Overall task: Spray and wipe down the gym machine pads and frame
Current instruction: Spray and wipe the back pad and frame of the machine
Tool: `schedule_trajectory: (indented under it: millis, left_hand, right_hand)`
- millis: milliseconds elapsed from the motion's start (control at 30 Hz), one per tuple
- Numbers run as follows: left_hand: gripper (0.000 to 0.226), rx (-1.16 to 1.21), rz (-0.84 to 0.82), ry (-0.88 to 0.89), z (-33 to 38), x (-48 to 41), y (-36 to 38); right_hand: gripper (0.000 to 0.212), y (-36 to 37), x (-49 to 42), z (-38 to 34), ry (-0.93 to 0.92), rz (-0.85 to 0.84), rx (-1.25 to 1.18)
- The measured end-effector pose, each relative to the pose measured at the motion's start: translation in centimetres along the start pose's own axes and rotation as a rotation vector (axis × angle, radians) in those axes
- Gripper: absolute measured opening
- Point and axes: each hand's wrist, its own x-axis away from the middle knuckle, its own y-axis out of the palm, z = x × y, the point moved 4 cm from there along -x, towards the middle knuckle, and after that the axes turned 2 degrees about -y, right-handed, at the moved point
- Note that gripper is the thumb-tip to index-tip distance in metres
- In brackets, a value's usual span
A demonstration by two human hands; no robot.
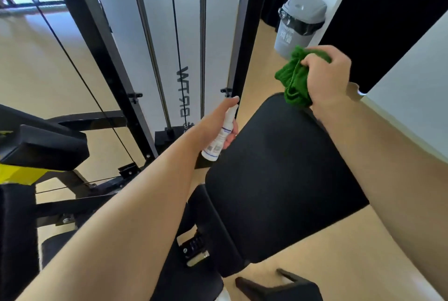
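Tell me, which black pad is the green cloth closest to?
The large centre pad, just under the green cloth the right hand grips; the smaller pad at left lies far off.

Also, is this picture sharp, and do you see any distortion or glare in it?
In the head view, wide-angle distortion tilts the frame upright; the light is soft, with only a faint sheen on the black seat pad; the spray bottle and green cloth look slightly soft.

Vertical black "BRTW" lettering on the machine's white panel (pixel 189 34).
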Motion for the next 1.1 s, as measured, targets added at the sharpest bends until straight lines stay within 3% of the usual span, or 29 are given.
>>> schedule_trajectory:
  millis: [133,433,633,800,967,1100]
  left_hand:
    - [0.075,-0.126,-0.035,-0.031,3.1,-4.0,0.3]
    - [0.072,-0.206,-0.201,-0.171,5.3,-9.7,0.5]
    - [0.072,-0.187,-0.250,-0.195,4.1,-10.3,-0.4]
    - [0.080,-0.152,-0.198,-0.208,2.4,-9.3,-2.5]
    - [0.068,-0.019,-0.080,-0.171,0.1,-8.3,-6.2]
    - [0.050,0.066,0.007,-0.187,-1.3,-7.9,-7.4]
  right_hand:
    - [0.023,0.5,-5.1,-0.1,-0.084,-0.018,0.217]
    - [0.021,1.6,-9.9,3.0,-0.082,-0.155,0.300]
    - [0.021,3.3,-10.4,3.6,-0.143,-0.411,0.430]
    - [0.023,7.7,-6.7,7.0,-0.271,-0.896,0.980]
    - [0.024,12.2,-1.6,7.5,-0.721,-0.986,1.552]
    - [0.023,14.3,3.4,10.4,-0.887,-1.173,1.784]
